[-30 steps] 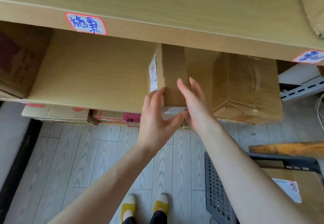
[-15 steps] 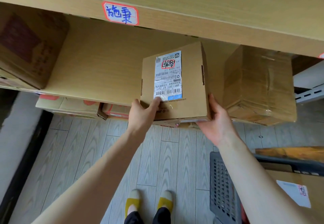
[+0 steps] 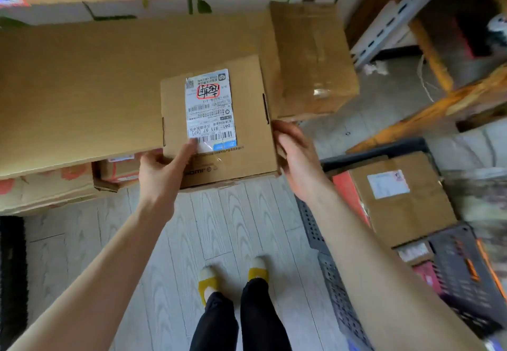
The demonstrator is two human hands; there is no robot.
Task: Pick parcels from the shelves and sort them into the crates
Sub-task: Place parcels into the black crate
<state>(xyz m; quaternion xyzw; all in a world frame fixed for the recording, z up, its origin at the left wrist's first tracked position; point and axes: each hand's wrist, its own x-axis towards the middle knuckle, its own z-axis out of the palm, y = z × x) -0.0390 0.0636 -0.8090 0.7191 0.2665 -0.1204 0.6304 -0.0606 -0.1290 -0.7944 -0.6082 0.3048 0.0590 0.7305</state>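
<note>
A flat brown cardboard parcel with a white shipping label on top hangs partly over the front edge of the wooden shelf. My left hand grips its near left corner, thumb lying on the label. My right hand holds the parcel's right edge, fingers wrapped under it. To the lower right stands a dark plastic crate holding a brown box with a small white label.
A taped brown box sits on the shelf just right of the parcel. More boxes lie on the lower shelf at left. A wooden frame stands at right. Pale plank floor and my feet are below.
The parcel went from standing on edge to lying flat with the label up, and both hands drew it forward over the shelf's front edge. The view tilted down, showing the crate.
</note>
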